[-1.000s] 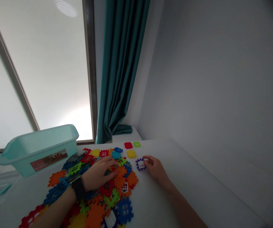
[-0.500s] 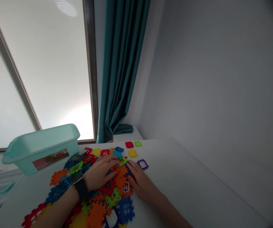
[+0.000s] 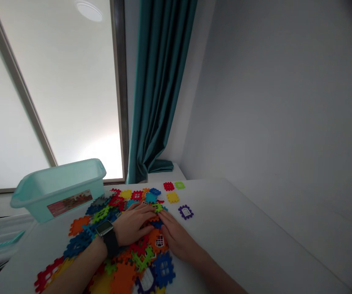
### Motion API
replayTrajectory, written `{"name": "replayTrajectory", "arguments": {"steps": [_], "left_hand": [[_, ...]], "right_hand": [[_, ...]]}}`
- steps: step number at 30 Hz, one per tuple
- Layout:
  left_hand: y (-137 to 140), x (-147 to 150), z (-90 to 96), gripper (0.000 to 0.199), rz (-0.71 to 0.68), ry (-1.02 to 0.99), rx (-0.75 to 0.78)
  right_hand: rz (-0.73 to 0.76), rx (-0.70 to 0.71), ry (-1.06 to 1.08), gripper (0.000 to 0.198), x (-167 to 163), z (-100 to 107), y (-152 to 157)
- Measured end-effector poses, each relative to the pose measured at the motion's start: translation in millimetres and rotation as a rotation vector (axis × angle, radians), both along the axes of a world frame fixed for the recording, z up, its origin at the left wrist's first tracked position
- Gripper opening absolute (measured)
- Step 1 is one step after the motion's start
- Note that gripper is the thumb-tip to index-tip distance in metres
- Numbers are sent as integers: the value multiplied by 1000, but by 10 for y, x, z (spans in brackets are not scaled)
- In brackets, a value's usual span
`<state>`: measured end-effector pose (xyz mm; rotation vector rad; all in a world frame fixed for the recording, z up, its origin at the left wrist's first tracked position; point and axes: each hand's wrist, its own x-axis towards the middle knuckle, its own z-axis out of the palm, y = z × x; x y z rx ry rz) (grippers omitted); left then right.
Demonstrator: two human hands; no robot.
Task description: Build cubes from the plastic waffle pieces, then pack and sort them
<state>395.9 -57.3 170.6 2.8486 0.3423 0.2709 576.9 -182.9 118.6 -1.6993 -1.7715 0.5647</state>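
Observation:
A heap of colourful plastic interlocking tiles with notched edges spreads over the table. My left hand [image 3: 134, 222], with a dark watch at its wrist, lies palm down on the heap, fingers stretched out to the right. From the right side, my right hand [image 3: 176, 237] rests against the heap's edge with its fingers extended. The fingertips of both hands come close together by a lime green tile [image 3: 157, 207]. Just below them lie an orange tile [image 3: 158, 241] with a white window grid and a blue window tile [image 3: 164, 269]. What lies under my palms is hidden.
A pale aqua plastic tub [image 3: 62, 188] stands at the back left. Apart from the heap, red [image 3: 169, 186], green [image 3: 180, 185], yellow [image 3: 172, 197] and purple-framed [image 3: 186, 212] tiles lie on the white table [image 3: 240, 237]. A teal curtain [image 3: 160, 90] hangs behind, with a wall to the right.
My hands have drawn closer together over the heap, the right one shifting slightly left and the left one slightly right. The whole view has shifted a little.

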Motion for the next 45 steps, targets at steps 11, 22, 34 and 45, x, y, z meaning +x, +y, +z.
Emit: {"name": "replayTrajectory", "arguments": {"steps": [11,22,34,45], "left_hand": [[10,-19,40,29,13,51,6],[123,-37,-145,32,-11,-14,22],[124,-31,-157,32,-8,14,23],[145,-38,-187,33,-15,0,22]], "right_hand": [[2,141,-15,35,317,55,-116],[-289,-48,-358,31,915,83,-179],[-310,14,-374,24,552,94,-131],[-278,-48,-345,28,654,64,-110]]}}
